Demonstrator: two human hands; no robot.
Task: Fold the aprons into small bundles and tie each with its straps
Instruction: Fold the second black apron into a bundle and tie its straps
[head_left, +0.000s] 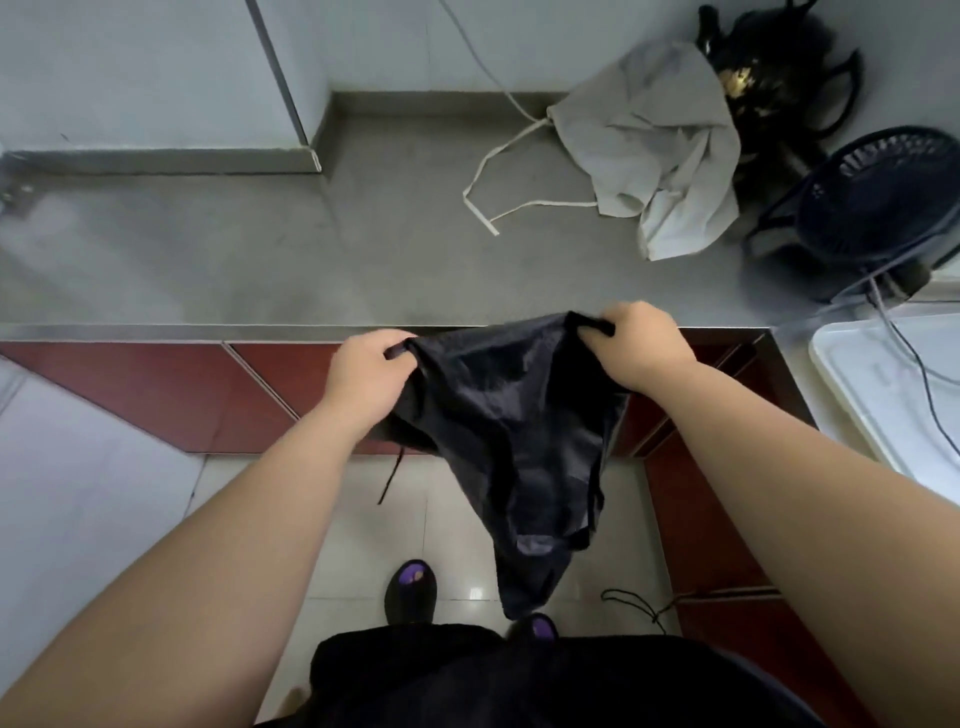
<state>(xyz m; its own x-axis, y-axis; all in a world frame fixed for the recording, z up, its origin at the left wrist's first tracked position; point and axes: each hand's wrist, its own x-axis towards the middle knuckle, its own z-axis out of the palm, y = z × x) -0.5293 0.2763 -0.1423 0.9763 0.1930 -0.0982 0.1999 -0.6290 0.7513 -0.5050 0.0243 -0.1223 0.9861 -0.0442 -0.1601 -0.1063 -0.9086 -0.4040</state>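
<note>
Centrally, one slick black apron (519, 441) hangs in a limp triangle before the bench (260, 249) edge. The left hand (363, 374) and right hand (644, 348) each pinch a top corner in curled fingers (618, 314). One pale apron (660, 150), matte and rumpled, lies on the steel bench beside one round fan (878, 208).

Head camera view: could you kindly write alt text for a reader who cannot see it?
The left hand and right hand hold a crumpled black fabric apron by its top edge before a grey steel counter. Far right on the counter sit an unfolded pale grey cloth apron and a dark round fan.
</note>
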